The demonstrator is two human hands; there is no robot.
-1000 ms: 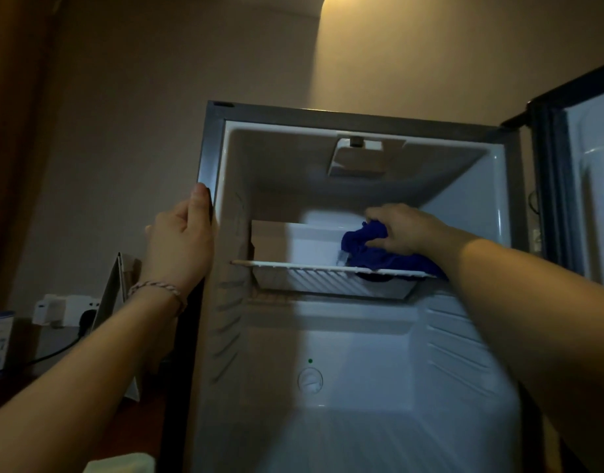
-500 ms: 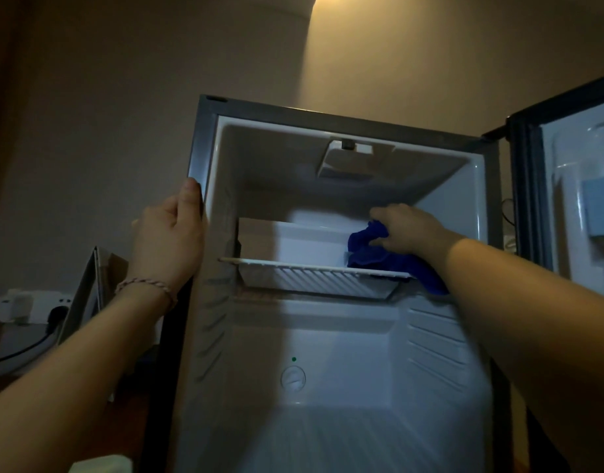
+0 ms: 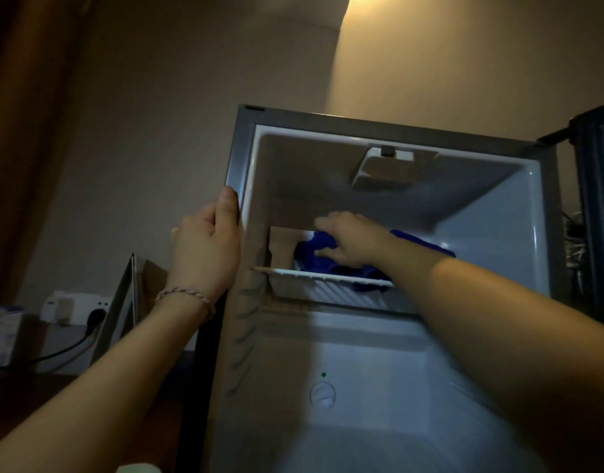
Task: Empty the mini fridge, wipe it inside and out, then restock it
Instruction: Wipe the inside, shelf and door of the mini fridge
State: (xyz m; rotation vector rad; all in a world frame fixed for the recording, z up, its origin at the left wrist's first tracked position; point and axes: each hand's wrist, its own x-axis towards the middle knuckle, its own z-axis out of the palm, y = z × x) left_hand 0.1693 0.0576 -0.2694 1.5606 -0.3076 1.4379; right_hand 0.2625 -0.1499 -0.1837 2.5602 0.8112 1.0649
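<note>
Our left hand (image 3: 205, 254) grips the mini fridge (image 3: 237, 158) frame edge. Our right hand (image 3: 348, 238) presses the blue cloth (image 3: 314, 254) under curled fingers, on the shelf (image 3: 328, 276) beneath it.

Open, empty mini fridge (image 3: 498, 254), blue cloth (image 3: 314, 254) bunched on its white shelf (image 3: 328, 276)

A white wall socket (image 3: 76, 308) with a black cable (image 3: 60, 351) sits beside a leaning board (image 3: 118, 310).
</note>
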